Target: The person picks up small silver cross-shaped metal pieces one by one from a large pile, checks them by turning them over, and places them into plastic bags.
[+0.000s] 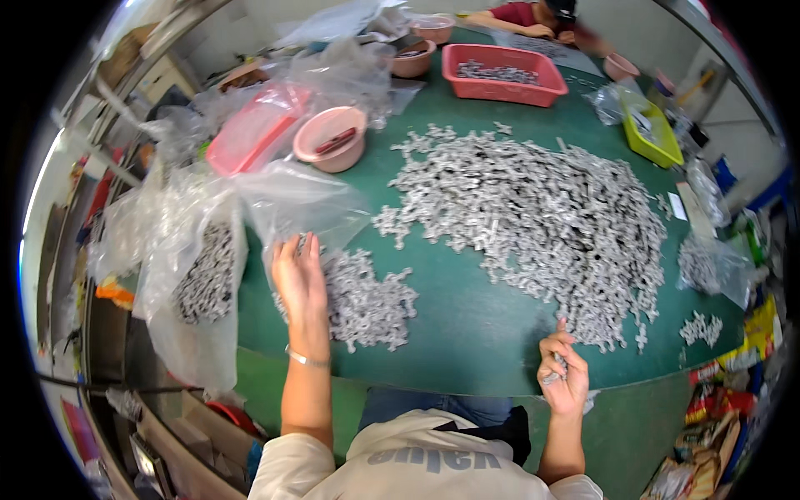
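Note:
A big heap of small silvery metal parts (pixel 542 217) covers the middle and right of the green table (pixel 467 333). A smaller pile of the same parts (pixel 367 304) lies near the front left. My left hand (pixel 300 279) rests flat on that pile's left edge, fingers together, by the mouth of a clear plastic bag (pixel 300 200). My right hand (pixel 562 371) is at the table's front edge, closed around a few of the small metal parts, just below the big heap.
A clear bag holding more parts (pixel 204 275) hangs at the left. Pink bowls (pixel 333 137), a red tray with parts (pixel 500 75) and a yellow-green tray (pixel 650 129) stand farther back. Another person (pixel 533 17) works at the far end. Packets crowd the right edge.

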`<state>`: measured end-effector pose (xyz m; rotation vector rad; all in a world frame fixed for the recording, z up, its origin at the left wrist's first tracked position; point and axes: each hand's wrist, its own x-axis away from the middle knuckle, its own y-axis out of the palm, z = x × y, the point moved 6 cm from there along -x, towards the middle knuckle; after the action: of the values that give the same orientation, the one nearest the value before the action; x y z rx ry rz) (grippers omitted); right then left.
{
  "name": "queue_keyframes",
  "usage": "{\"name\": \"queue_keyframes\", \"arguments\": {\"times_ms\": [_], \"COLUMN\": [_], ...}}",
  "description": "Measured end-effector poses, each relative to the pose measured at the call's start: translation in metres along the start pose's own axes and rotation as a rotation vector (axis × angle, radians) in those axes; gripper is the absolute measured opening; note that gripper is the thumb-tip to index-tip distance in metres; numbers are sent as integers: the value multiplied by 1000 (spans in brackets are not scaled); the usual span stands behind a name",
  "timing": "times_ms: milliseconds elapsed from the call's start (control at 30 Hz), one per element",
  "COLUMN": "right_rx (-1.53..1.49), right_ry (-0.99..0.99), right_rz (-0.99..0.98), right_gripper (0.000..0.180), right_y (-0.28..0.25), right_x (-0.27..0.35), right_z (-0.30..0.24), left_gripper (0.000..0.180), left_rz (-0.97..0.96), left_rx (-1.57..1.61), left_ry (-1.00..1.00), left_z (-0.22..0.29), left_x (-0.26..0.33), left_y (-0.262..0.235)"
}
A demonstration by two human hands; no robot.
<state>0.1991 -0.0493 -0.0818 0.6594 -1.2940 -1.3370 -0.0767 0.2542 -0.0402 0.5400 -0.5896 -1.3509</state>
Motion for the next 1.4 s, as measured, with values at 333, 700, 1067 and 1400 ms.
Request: {"name": "queue_keyframes", "arguments": {"times_ms": [333,700,1067,1400], "right_rx": [1080,3375,2204,1744], "right_ry": [-429,-907,-511,-64], "right_rz": [-35,75,69,-56], "right_gripper": [23,7,8,8], "right_y": [46,83,87,70], "right_x": [-12,-79,-34,-3], "right_z": [-46,-21,-17,36], "left_gripper": [35,31,38,33], "left_rz": [-784,-1154,-950,-975], "left_rx": [-593,-756,-531,-343], "left_ry": [-194,-310,-454,-443], "left_z": [-53,-80,-86,-75], "left_x": [159,205,195,195], "left_y": [76,78,74,102]}}
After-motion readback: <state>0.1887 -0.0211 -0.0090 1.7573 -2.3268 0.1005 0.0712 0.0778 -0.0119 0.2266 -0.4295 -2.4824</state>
